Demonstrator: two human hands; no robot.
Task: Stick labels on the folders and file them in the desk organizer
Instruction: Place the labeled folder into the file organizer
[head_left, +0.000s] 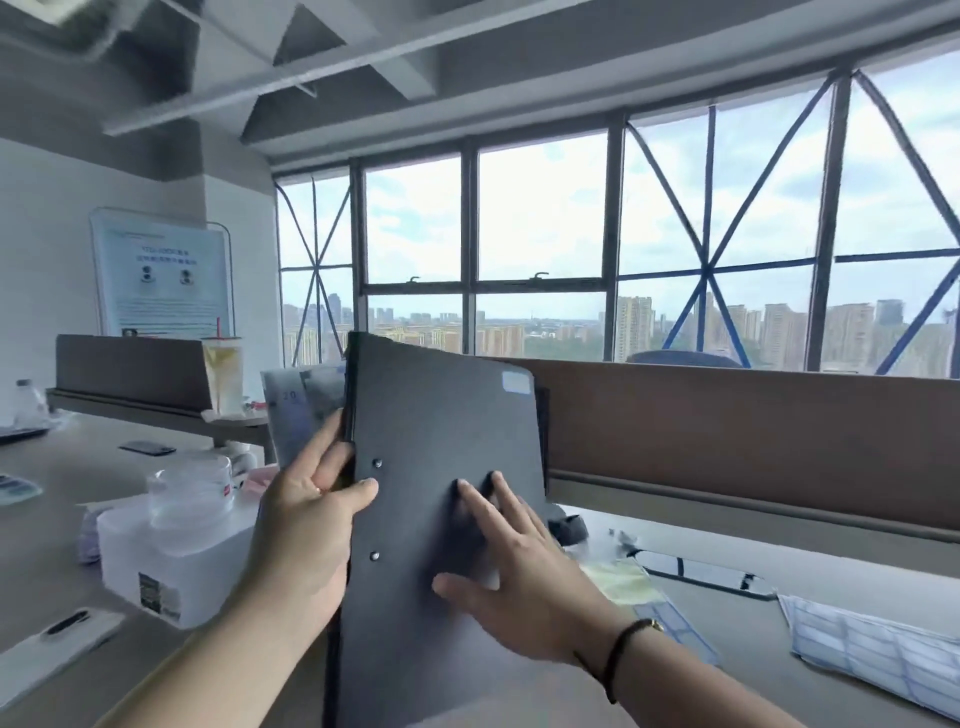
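Folder (441, 467): dark, held upright above the tabletop (727, 613), white label (515, 383) at its top right corner.
Left hand (306, 525): fingers curled round the folder's spine edge.
Right hand (519, 571): fingers spread, pressing flat on the cover.
Label sheets (878, 644): lying on the tabletop, far right.

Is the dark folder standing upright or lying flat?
Upright: the folder is held on end above the desk, left hand gripping its spine, label at top.

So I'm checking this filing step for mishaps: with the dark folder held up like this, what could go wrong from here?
1. The left hand grips the dark folder only at its spine edge, and the right hand just lies flat against it, so it might slip.
2. Swinging the folder left could knock the clear cup on the white box.
3. The white label may peel if rubbed.
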